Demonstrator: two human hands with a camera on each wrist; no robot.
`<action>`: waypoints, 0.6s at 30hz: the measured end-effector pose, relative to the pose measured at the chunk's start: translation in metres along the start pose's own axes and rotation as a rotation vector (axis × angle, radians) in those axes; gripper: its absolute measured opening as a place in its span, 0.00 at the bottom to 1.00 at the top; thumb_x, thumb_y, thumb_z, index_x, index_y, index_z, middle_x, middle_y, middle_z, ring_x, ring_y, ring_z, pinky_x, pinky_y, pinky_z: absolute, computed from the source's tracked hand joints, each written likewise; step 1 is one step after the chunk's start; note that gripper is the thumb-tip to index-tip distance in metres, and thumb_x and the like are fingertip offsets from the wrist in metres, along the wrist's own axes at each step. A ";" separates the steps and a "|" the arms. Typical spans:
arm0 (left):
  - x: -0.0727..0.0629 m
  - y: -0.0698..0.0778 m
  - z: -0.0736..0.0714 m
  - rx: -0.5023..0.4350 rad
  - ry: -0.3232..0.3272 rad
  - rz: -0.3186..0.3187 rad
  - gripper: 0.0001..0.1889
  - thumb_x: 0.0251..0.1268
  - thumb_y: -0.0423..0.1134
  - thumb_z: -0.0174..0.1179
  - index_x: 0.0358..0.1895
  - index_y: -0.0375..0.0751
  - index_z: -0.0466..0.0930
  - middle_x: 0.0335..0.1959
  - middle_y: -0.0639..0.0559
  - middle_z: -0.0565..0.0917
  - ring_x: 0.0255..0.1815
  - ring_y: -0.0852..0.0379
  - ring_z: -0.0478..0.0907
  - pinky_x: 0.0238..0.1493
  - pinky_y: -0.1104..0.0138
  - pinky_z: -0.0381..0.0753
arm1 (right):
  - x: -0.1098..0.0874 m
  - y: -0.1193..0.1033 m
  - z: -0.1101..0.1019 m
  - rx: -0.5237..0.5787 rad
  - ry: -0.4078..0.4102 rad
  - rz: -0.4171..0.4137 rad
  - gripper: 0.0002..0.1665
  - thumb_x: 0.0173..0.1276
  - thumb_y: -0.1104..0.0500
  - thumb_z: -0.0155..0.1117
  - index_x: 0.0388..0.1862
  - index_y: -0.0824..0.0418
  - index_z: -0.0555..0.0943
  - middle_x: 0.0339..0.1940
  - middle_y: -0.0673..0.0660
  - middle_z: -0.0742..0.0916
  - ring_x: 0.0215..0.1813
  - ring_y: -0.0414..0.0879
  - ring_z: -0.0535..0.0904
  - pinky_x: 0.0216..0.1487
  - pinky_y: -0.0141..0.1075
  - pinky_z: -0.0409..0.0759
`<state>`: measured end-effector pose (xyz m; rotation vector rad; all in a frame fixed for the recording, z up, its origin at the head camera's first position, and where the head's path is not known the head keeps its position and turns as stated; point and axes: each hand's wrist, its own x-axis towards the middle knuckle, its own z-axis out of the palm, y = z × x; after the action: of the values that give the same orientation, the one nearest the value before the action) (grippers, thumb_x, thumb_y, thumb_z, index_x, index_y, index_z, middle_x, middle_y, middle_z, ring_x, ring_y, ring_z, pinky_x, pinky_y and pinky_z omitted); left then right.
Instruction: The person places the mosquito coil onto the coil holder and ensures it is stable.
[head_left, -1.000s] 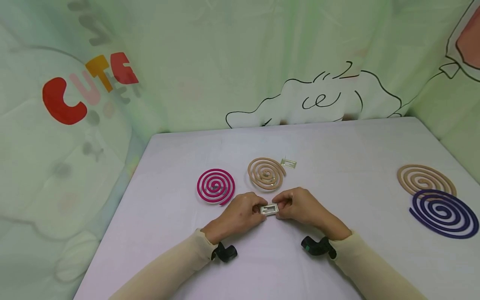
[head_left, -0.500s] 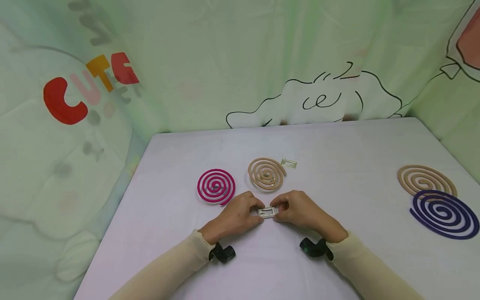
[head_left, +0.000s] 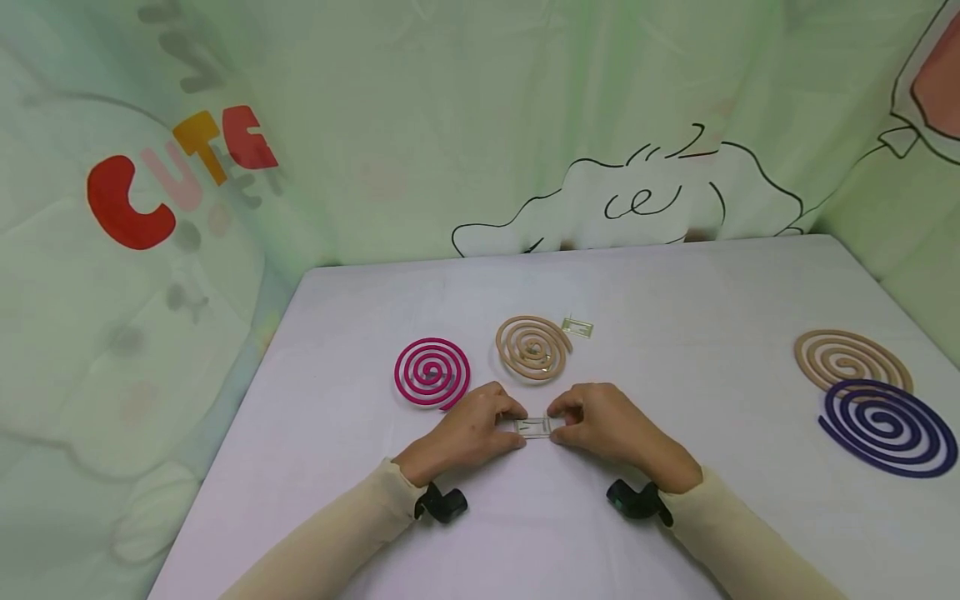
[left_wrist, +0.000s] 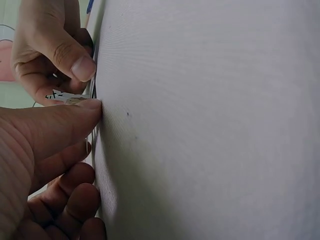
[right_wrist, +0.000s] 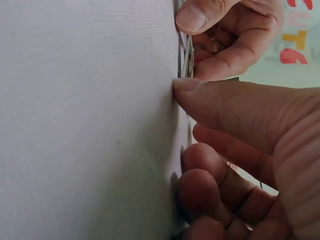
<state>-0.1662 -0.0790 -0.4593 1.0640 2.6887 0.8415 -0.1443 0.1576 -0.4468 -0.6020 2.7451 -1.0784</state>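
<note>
In the head view a small flat metal mosquito coil stand point(head_left: 533, 427), a rectangular frame with a cut-out middle, lies low over the white table between both hands. My left hand point(head_left: 472, 427) pinches its left end between thumb and fingers. At the right end, my right hand point(head_left: 613, 427) pinches it the same way, its fingertips covering that edge. Seen edge-on in the right wrist view, the thin metal point(right_wrist: 187, 60) runs between the two thumbs close to the cloth. In the left wrist view the left thumb point(left_wrist: 75, 112) hides most of it.
Beyond the hands sit a magenta mosquito coil point(head_left: 432, 372) and a tan one point(head_left: 533, 348), with metal showing beneath them. Another stand point(head_left: 577, 327) lies behind the tan coil. At the right, a purple coil point(head_left: 888, 427) overlaps a second tan coil point(head_left: 847, 354).
The stand between my hands has moved slightly toward me and changed from a tilted to a flatter, straighter lie. My hands have shifted a little and both still pinch it.
</note>
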 end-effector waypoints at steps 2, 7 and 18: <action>0.000 0.000 0.000 -0.006 -0.006 -0.009 0.15 0.59 0.38 0.76 0.49 0.41 0.90 0.40 0.53 0.82 0.40 0.60 0.75 0.41 0.73 0.73 | -0.002 0.000 -0.001 -0.019 0.013 0.001 0.14 0.56 0.63 0.82 0.41 0.62 0.90 0.25 0.46 0.79 0.30 0.38 0.72 0.33 0.32 0.72; -0.002 0.000 -0.002 -0.011 -0.013 -0.026 0.15 0.60 0.39 0.77 0.50 0.42 0.90 0.41 0.53 0.82 0.41 0.61 0.74 0.42 0.74 0.72 | -0.007 0.002 -0.005 -0.068 0.050 0.019 0.18 0.54 0.63 0.82 0.45 0.61 0.90 0.31 0.47 0.82 0.37 0.41 0.77 0.39 0.36 0.78; -0.005 -0.001 -0.002 0.046 0.007 -0.028 0.21 0.59 0.45 0.78 0.54 0.45 0.88 0.46 0.54 0.80 0.45 0.60 0.73 0.46 0.71 0.74 | -0.026 0.009 -0.017 -0.128 0.150 -0.029 0.32 0.57 0.56 0.83 0.60 0.64 0.85 0.53 0.59 0.89 0.58 0.59 0.84 0.60 0.57 0.80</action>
<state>-0.1633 -0.0835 -0.4586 1.0319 2.7345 0.7835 -0.1276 0.1850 -0.4411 -0.6017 2.9613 -0.9981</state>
